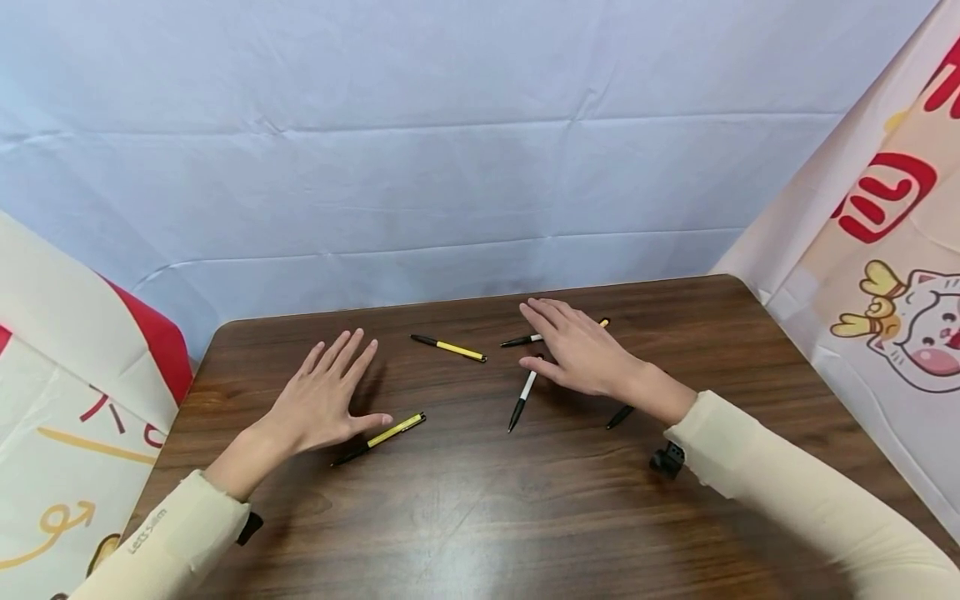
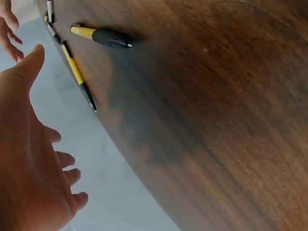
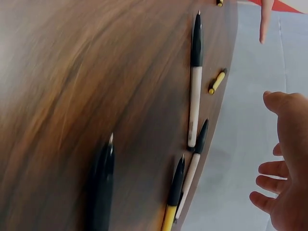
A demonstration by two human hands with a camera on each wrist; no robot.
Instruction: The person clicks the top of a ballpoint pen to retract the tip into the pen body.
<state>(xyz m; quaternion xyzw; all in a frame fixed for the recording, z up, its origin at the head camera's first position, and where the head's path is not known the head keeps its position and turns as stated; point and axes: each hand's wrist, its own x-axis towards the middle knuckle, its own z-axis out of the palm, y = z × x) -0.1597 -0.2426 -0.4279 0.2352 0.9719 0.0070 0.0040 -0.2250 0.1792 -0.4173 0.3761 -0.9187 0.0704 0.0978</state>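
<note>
- Pale, creased fabric (image 1: 420, 192) hangs behind a dark brown wood-grain table (image 1: 450, 525), and we see cartoon-printed cloth (image 1: 900, 317) at the right side.
- We see the left hand (image 1: 318, 408) spread wide, palm down and holding nothing, above the table.
- Near its thumb lies a slim yellow pen with a black grip (image 1: 386, 434); the left wrist view shows us a gap between them.
- Farther back, between the hands, we find a second yellow-and-black pen (image 1: 459, 348).
- We see the right hand (image 1: 581, 354) held flat and empty over the table, its thumb apart from the fingers.
- Around and beneath it we count a white pen with a black grip (image 1: 528, 386), another white-and-black pen (image 3: 191, 171), a third yellow-and-black pen (image 3: 170, 216) and a black-tipped pen (image 3: 102, 192), whose body colour we cannot tell.
</note>
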